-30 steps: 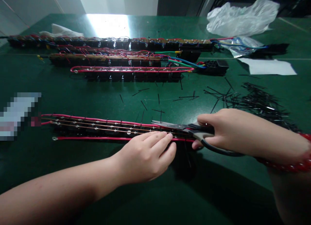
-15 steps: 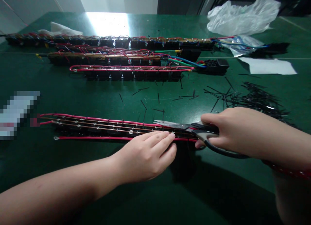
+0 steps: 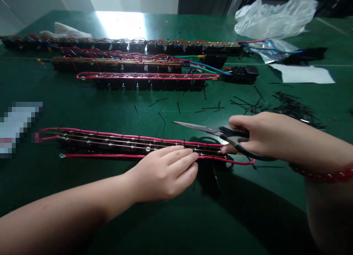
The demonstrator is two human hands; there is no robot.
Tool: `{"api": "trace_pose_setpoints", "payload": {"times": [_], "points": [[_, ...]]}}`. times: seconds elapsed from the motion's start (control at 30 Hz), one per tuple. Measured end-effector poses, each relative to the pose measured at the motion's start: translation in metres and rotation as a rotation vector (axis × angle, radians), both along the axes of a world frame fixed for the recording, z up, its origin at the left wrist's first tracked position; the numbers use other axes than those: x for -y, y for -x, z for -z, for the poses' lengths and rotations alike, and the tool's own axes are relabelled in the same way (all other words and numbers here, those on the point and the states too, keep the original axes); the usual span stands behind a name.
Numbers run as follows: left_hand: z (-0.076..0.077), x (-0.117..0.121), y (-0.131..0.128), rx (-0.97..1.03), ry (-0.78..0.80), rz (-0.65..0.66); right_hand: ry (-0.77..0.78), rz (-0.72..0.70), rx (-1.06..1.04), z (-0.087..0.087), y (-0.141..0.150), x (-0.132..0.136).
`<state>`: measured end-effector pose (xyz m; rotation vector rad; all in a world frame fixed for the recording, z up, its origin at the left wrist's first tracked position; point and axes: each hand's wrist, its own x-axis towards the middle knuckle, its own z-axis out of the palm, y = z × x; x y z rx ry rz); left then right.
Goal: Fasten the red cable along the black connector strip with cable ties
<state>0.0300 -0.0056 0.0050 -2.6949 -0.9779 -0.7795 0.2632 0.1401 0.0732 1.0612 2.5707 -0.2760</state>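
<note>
A long black strip [image 3: 129, 143] lies across the table, with copper-coloured rods, small silver joints, red cables and dark ties along it. My left hand [image 3: 168, 170] is over its middle, fingers close together on the top and near edge; the thumb is hidden. On the right, my right hand [image 3: 256, 132] grips the handles of scissors [image 3: 204, 127]. Their blades point left, look closed together, and are over the table just beyond the strip's far edge. A dark tie end [image 3: 216, 176] sticks out near the strip's front side. The red cable [image 3: 245, 162] loops round at the right end.
Several wired strips [image 3: 149, 76] lie farther back, with a black connector block [image 3: 244, 74]. Black cut ties [image 3: 292, 105] are heaped at right, and loose pieces are scattered mid-table. A clear plastic bag [image 3: 275, 18] and white paper [image 3: 305, 73] are at back right.
My right hand has lifted the scissors up and away from the strip, uncovering its right end and cable loop. My left hand stays on the strip, almost unmoved.
</note>
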Motion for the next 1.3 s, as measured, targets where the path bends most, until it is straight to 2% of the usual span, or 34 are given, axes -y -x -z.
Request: {"api": "trace_pose_setpoints", "payload": {"times": [0.07,0.2,0.27,0.6,0.73,0.87,1.07,1.3], "points": [[0.0,0.0,0.0,0.016,-0.022,-0.053,0.061,0.04,-0.013,0.0,-0.002,-0.002],[0.0,-0.001,-0.001,-0.006,0.01,-0.36,0.176,0.11,-0.066,-0.001,-0.001,-0.002],[0.0,-0.002,-0.001,-0.048,0.054,-0.433,0.181,0.106,-0.076,-0.002,0.001,-0.003],[-0.004,-0.002,-0.002,-0.112,-0.023,-0.256,0.449,0.08,0.009,0.001,-0.01,-0.017],[-0.003,-0.001,-0.004,-0.076,-0.018,-0.086,0.621,0.057,0.051,0.007,-0.012,-0.02],[0.002,0.0,-0.006,-0.07,-0.005,0.096,0.712,0.087,0.068,0.015,-0.01,-0.022],[0.004,0.003,-0.007,-0.046,0.009,0.17,0.808,0.086,0.067,0.019,-0.003,-0.018],[0.005,0.002,-0.005,-0.054,0.069,0.199,0.803,0.085,0.058,0.019,0.007,-0.011]]}}
